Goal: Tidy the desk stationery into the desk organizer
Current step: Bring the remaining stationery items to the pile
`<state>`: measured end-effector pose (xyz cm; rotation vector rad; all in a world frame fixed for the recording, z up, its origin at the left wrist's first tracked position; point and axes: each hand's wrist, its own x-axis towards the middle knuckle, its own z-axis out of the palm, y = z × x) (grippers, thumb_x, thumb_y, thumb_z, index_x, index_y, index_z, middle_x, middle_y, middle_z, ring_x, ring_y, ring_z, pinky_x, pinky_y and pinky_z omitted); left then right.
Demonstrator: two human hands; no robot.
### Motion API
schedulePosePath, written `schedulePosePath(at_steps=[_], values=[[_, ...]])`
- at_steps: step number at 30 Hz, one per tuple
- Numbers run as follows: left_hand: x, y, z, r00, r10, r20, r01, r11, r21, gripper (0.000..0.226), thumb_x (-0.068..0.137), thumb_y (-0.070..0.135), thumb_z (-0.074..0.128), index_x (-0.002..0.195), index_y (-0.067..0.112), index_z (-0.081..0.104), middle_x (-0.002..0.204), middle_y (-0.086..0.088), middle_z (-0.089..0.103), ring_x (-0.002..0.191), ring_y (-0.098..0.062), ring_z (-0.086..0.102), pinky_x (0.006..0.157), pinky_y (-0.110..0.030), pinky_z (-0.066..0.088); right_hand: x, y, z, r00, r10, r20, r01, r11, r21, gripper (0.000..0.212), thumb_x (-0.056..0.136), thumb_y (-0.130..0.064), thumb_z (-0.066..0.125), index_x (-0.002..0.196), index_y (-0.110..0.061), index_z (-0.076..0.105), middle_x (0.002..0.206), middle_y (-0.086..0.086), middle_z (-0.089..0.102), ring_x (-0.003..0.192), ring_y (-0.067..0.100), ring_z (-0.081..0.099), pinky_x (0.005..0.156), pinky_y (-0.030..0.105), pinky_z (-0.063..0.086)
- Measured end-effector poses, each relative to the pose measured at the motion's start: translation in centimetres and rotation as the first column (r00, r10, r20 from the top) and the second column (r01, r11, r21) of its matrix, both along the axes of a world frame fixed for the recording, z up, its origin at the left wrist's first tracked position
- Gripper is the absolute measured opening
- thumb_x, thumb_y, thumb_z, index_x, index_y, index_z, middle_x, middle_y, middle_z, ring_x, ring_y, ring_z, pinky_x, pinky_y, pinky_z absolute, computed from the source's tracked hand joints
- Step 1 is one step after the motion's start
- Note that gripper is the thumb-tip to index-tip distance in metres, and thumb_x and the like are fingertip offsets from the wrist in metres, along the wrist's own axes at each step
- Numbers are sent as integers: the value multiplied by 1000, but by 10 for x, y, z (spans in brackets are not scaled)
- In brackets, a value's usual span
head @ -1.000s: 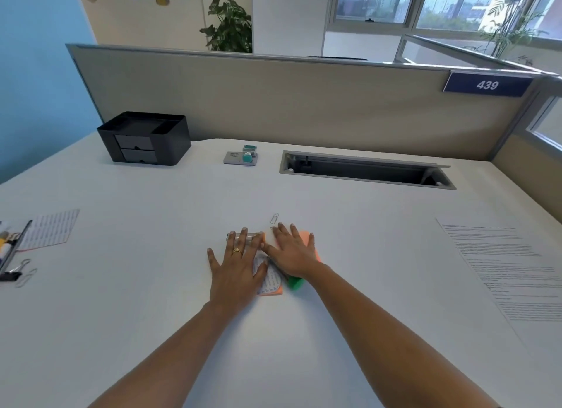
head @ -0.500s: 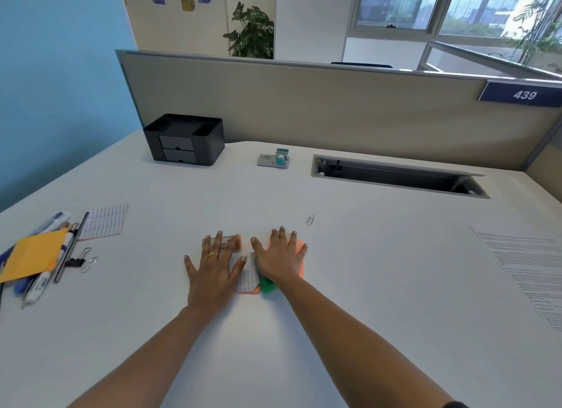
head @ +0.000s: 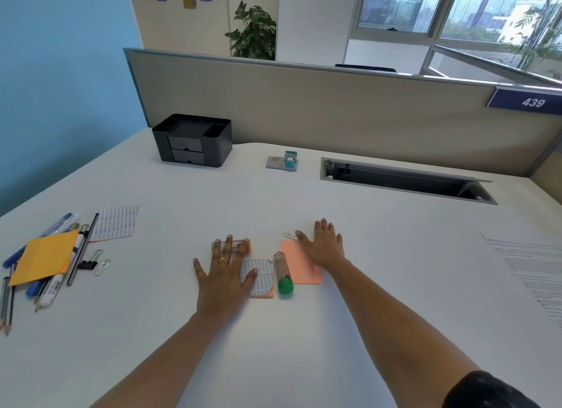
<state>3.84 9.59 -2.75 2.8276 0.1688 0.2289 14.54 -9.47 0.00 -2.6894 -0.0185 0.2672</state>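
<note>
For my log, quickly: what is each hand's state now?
Left hand: open, fingers flat on the clear tube.
Right hand: open, flat on the orange paper.

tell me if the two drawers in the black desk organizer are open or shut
Shut. Both drawers sit flush with the front of the desk organizer, with no gap showing.

Clear tube partly covered by fingers of left grip; printed card half hidden beneath same grip. Pink note corner covered by right grip. Printed sheet, right of right grip, cut by frame edge, text unreadable. Pens, left of left grip, partly buried under yellow pad.
</note>
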Motion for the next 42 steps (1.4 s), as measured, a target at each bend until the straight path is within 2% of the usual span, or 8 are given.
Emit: schedulePosePath(at_steps=[11, 13, 16, 22, 26, 30, 34, 42], values=[[-7, 34, 0, 1000, -10, -26, 12, 998, 57, 78, 73, 59, -1, 146, 34, 12, 157, 2, 7, 145, -22, 4, 110, -61, 6, -44, 72, -12, 990, 83, 110, -85, 996, 14, 67, 94, -56, 25, 147, -17, 18, 157, -4, 11, 146, 14, 1, 117, 47, -6], [-12, 48, 5, 999, 0, -41, 4, 996, 90, 72, 78, 56, 9, 144, 31, 23, 155, -1, 21, 143, -25, 19, 106, -65, 15, -49, 89, -12, 991, 73, 114, -74, 997, 7, 66, 94, -54, 25, 148, -16, 16, 158, -3, 10, 146, 14, 1, 117, 47, -6], [-19, 74, 12, 997, 11, -70, 0, 987, 159, 57, 80, 47, 31, 131, 26, 44, 137, -8, 51, 123, -31, 52, 86, -70, 37, -57, 117, -12, 991, 40, 126, -38, 999, -14, 64, 96, -50, 24, 148, -14, 13, 158, 0, 9, 146, 16, 0, 117, 47, -5], [-26, 129, 23, 993, 43, -111, -13, 965, 261, 52, 79, 43, 33, 124, 25, 49, 128, -10, 59, 112, -31, 61, 79, -69, 42, -65, 186, -14, 990, 50, 133, -47, 998, -29, 64, 97, -46, 23, 148, -10, 10, 158, 3, 7, 146, 18, 0, 117, 48, -3], [-27, 165, 22, 990, 26, -140, 10, 969, 248, 55, 80, 43, 32, 124, 22, 56, 131, -11, 57, 111, -29, 61, 79, -68, 42, -66, 225, -15, 989, 54, 138, -51, 998, -22, 65, 96, -46, 24, 147, -9, 11, 158, 5, 7, 146, 18, 1, 116, 49, -3], [-29, 200, 27, 999, 18, -42, -10, 983, 185, 57, 83, 44, 27, 127, 20, 53, 135, -9, 53, 121, -25, 54, 91, -67, 37, -64, 256, -14, 988, 60, 146, -55, 998, -39, 65, 97, -47, 22, 148, -8, 11, 158, 6, 8, 146, 19, 1, 116, 49, -3], [-33, 235, 27, 997, 77, 9, -78, 979, 190, 50, 82, 40, 33, 114, 16, 62, 124, -9, 62, 110, -26, 62, 82, -67, 42, -63, 286, -15, 987, 72, 145, -67, 997, -37, 64, 97, -46, 21, 147, -7, 11, 158, 6, 8, 146, 20, 1, 116, 49, -3], [-47, 304, 25, 938, 308, 156, -328, 937, 121, 45, 88, 44, 38, 117, 15, 57, 135, -13, 52, 125, -30, 48, 92, -71, 30, -52, 327, -14, 981, 121, 149, -123, 992, 6, 59, 99, -41, 20, 147, -10, 14, 157, 5, 11, 146, 19, 4, 116, 47, -3]])
